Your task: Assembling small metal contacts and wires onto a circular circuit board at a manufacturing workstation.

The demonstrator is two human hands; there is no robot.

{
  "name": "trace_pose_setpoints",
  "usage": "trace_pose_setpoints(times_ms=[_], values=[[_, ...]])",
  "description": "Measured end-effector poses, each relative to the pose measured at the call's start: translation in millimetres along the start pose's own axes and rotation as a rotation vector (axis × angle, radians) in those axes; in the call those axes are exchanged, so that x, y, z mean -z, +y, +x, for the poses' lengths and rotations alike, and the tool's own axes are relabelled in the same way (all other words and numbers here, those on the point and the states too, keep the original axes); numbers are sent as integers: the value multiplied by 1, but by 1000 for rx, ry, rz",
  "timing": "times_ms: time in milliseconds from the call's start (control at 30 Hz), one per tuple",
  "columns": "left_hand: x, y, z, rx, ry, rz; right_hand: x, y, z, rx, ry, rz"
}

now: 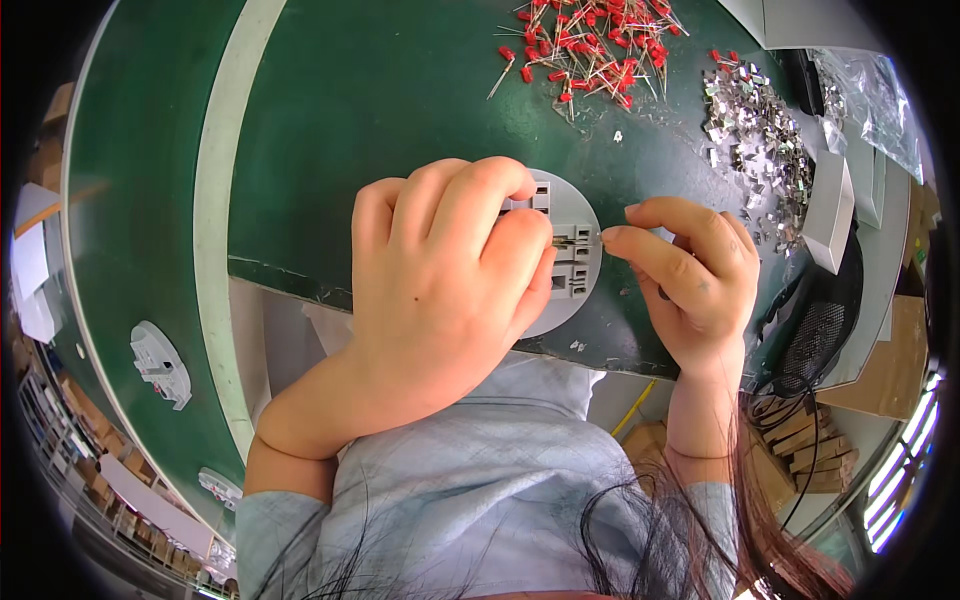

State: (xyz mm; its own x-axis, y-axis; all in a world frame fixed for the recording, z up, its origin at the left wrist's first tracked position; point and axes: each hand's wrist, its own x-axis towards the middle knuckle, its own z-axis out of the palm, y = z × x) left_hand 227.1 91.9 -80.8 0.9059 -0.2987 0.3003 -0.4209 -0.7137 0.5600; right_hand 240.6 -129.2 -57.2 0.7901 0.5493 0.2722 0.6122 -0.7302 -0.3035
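Note:
A round light-grey plastic base (587, 218) with moulded slots lies at the front edge of the green table, partly covered by my left hand (450, 240). My left hand's fingers are curled down onto the base, and its fingertips are partly hidden. Small brassy metal parts (563, 241) sit in a slot beside the left fingertips. Right of the base, my right hand (695, 270) is closed in a pinch, its fingertips at the base's right rim. Whatever lies between those fingertips is too small to make out.
Red LEDs with long wire legs (600, 45) lie heaped at the far side. A pile of small shiny metal clips (755, 140) spreads at the right, near a white box (829, 210) and a black mesh holder (822, 325). Similar plastic bases (160, 365) rest on the left-hand green surface.

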Motion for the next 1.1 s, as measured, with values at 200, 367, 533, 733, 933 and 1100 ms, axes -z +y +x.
trace_pose_setpoints(times_ms=[200,367,533,733,933,1100], values=[[-2,-1,1,-8,7,-1,-1,2,3,29,1,-19],[-4,-2,1,-13,17,-6,-2,3,4,58,-4,-37],[-5,-3,1,-17,20,-18,-3,-6,6,56,-19,-76],[-4,-5,3,-31,15,-58,9,-29,21,-55,-182,-153],[-8,-15,5,-86,-7,-132,22,-58,24,-170,-423,-325],[3,-20,28,-209,-139,-110,23,-50,20,-223,-416,-258]])
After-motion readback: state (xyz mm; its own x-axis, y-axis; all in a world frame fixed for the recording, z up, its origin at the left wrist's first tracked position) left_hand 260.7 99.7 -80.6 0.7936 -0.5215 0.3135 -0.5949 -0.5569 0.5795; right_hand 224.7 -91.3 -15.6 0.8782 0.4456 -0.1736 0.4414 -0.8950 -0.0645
